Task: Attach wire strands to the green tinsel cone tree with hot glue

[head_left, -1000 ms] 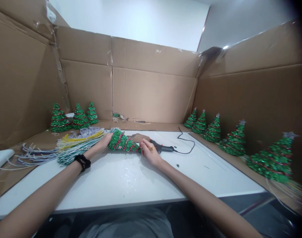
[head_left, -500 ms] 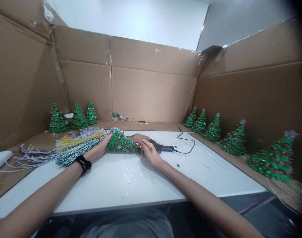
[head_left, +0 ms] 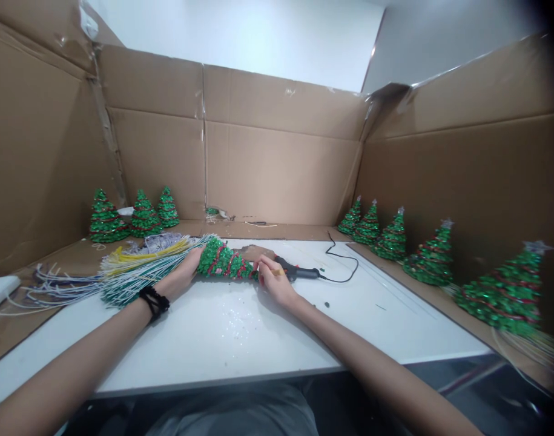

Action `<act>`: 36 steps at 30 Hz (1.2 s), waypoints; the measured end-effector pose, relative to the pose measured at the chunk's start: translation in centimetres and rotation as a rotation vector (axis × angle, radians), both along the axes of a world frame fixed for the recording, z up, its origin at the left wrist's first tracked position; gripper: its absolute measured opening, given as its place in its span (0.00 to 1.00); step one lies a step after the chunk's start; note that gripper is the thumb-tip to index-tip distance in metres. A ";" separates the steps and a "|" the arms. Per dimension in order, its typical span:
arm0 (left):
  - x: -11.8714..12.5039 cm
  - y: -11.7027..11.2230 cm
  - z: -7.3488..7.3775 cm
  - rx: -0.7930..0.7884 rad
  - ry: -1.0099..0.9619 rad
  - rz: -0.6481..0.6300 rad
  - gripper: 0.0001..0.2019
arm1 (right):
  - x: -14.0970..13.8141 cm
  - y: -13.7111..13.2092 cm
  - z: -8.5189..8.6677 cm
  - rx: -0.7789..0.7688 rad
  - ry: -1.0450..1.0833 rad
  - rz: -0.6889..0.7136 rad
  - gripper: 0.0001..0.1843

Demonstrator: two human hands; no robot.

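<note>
A small green Christmas tree (head_left: 224,260) with red garland lies on its side above the white table. My left hand (head_left: 188,265) is wrapped round its wide base, beside a bundle of green and white stems (head_left: 140,281). At the pointed tip, my right hand (head_left: 274,281) is closed in a pinch; what lies between the fingertips is hidden. Just behind the right hand rests a black glue gun (head_left: 306,273), its cord running off to the back right. A brownish flat object (head_left: 256,251) shows partly behind the tree.
Finished-looking trees with silver stars (head_left: 426,260) line the right cardboard wall. Several starless trees (head_left: 105,218) stand at the back left. Yellow stems (head_left: 145,253) and white ones (head_left: 68,284) lie left. Glitter (head_left: 240,327) and small green scraps (head_left: 326,304) dot the table.
Both hands and the tree hold nearly the same position. The view has shifted only very slightly.
</note>
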State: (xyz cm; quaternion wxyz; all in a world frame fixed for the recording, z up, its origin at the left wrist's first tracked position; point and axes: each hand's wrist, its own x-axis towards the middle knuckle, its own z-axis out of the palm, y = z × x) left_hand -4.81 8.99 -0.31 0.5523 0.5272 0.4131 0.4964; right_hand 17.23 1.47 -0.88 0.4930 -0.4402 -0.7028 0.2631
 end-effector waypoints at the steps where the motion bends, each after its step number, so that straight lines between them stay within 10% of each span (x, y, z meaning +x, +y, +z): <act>1: 0.0 -0.1 0.0 0.002 -0.003 0.004 0.17 | 0.0 -0.1 0.1 0.005 -0.006 -0.007 0.12; 36: 0.7 -0.4 0.1 0.016 -0.082 0.218 0.19 | -0.5 -0.4 0.5 -0.036 -0.005 -0.072 0.12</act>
